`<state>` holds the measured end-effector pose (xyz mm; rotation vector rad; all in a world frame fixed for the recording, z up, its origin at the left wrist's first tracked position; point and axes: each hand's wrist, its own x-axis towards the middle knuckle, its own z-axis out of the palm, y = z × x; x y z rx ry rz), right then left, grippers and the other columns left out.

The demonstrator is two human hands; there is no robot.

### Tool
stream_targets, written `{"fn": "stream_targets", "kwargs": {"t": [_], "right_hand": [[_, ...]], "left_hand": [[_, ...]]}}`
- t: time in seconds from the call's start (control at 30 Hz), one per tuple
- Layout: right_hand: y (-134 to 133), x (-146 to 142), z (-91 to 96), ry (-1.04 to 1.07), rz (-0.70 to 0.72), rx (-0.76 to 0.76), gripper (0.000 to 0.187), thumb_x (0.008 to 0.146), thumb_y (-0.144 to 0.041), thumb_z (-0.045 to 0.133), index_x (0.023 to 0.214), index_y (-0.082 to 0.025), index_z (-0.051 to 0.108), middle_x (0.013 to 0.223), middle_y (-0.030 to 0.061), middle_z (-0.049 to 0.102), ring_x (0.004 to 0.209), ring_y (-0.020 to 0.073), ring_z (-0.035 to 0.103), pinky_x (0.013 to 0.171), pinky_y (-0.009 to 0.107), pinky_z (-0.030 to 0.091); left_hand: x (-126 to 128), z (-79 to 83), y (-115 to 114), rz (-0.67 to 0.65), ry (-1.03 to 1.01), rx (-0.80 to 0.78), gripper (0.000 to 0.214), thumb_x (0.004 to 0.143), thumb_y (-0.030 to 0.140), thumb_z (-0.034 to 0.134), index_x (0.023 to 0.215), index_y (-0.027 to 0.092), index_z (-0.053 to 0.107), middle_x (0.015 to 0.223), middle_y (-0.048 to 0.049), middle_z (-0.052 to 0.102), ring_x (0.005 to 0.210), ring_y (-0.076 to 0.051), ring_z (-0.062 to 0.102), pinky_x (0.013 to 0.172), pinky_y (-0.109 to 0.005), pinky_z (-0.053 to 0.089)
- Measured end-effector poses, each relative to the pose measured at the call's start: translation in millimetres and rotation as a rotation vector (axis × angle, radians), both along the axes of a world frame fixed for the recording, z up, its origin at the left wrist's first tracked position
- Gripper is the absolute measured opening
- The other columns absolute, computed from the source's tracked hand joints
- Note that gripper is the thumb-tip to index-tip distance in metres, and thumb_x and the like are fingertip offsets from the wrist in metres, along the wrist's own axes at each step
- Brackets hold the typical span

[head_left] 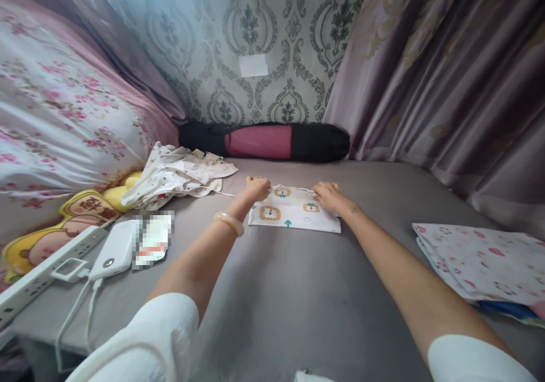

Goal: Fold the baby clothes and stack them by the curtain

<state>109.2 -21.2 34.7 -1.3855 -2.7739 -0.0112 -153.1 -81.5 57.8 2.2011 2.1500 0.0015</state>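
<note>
A white cloth [289, 214] printed with tan lion faces and green arrows lies folded into a rough rectangle on the grey sheet [272, 314]. My left hand [256, 189] is closed on its far left corner, fingers curled round the edge. At the far right corner, my right hand [331, 196] grips the cloth in the same way, and the fabric between the hands is slightly bunched. Fingertips of both hands are partly hidden. A thin white strip runs leftward from the left hand towards a crumpled white patterned garment [183, 172].
Folded pink-printed cloths [485, 257] lie at the right. On the left are a power bank [117, 251] with cables, a blurred phone-like object [153, 240], a power strip [55, 271] and a yellow plush [85, 212]. A black-and-pink roll [259, 142] lies against the wall.
</note>
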Motion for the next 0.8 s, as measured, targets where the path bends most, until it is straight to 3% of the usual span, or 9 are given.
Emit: {"fn": "stream_targets", "kwargs": {"t": [0.23,0.37,0.53,0.7,0.8], "right_hand": [[-10.7,9.8,33.1,0.024,-0.024,-0.05,0.024,0.091,-0.023,0.053,0.111,-0.018,0.067,0.117,0.0116,0.067,0.112,0.0261,0.058,0.097,0.038,0.037],[-15.6,16.5,53.0,0.036,-0.046,-0.14,0.026,0.09,-0.025,0.054,0.112,-0.02,0.066,0.113,0.0088,0.07,0.107,0.0255,0.062,0.091,0.035,0.041],[-14.8,26.9,73.4,0.094,-0.003,-0.135,0.024,0.086,-0.024,0.058,0.107,-0.021,0.068,0.109,0.0068,0.072,0.101,0.0233,0.064,0.082,0.03,0.044],[-12.8,38.3,90.5,0.223,0.01,-0.009,0.028,0.085,-0.02,0.054,0.109,-0.021,0.067,0.107,0.0074,0.072,0.097,0.0235,0.063,0.08,0.031,0.044],[-16.5,40.4,89.7,0.263,-0.021,0.16,0.031,0.085,-0.017,0.048,0.11,-0.021,0.066,0.107,0.0085,0.071,0.097,0.025,0.062,0.083,0.034,0.042]], "left_hand": [[-9.2,33.5,-13.0,-0.074,-0.05,-0.036,0.027,0.084,0.023,0.053,0.103,0.023,0.072,0.102,-0.0071,0.075,0.101,-0.025,0.065,0.095,-0.042,0.037],[-14.6,51.5,-15.7,-0.13,-0.102,-0.075,0.027,0.081,0.027,0.057,0.104,0.023,0.072,0.103,-0.0052,0.074,0.096,-0.023,0.065,0.087,-0.034,0.041],[-18.1,75.1,-15.8,-0.162,-0.157,-0.091,0.025,0.077,0.027,0.062,0.098,0.021,0.074,0.089,-0.0015,0.074,0.085,-0.018,0.064,0.076,-0.026,0.042],[-14.3,94.8,-16.4,-0.13,-0.184,0.077,0.026,0.08,0.031,0.062,0.101,0.023,0.073,0.096,-0.0017,0.074,0.095,-0.021,0.064,0.085,-0.032,0.04],[-8.3,90.0,-14.2,-0.095,-0.155,0.264,0.027,0.085,0.029,0.056,0.106,0.024,0.071,0.104,-0.0037,0.074,0.103,-0.024,0.062,0.098,-0.04,0.033]]}}
